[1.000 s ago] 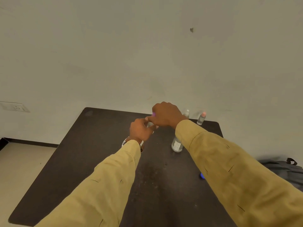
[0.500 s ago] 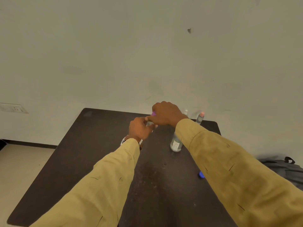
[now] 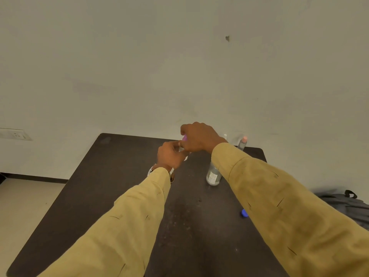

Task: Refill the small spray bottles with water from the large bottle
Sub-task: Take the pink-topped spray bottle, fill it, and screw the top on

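Observation:
My left hand (image 3: 169, 155) grips a small clear spray bottle (image 3: 185, 157) over the middle of the dark table (image 3: 111, 176); most of the bottle is hidden by my fingers. My right hand (image 3: 199, 137) pinches its purple spray top (image 3: 184, 138) from above. The large clear bottle (image 3: 213, 175) stands uncapped-looking behind my right sleeve, only its lower body showing. A small bottle with a pink top (image 3: 242, 143) and one with a white top (image 3: 225, 136) stand at the table's far right corner.
A blue cap (image 3: 244, 213) lies on the table beside my right sleeve. A dark bag (image 3: 347, 204) sits off the table's right edge. The wall rises just behind the table, with a socket (image 3: 15, 134) at left.
Both hands stay joined on the small bottle and its purple top; they have shifted only slightly as the view drifted.

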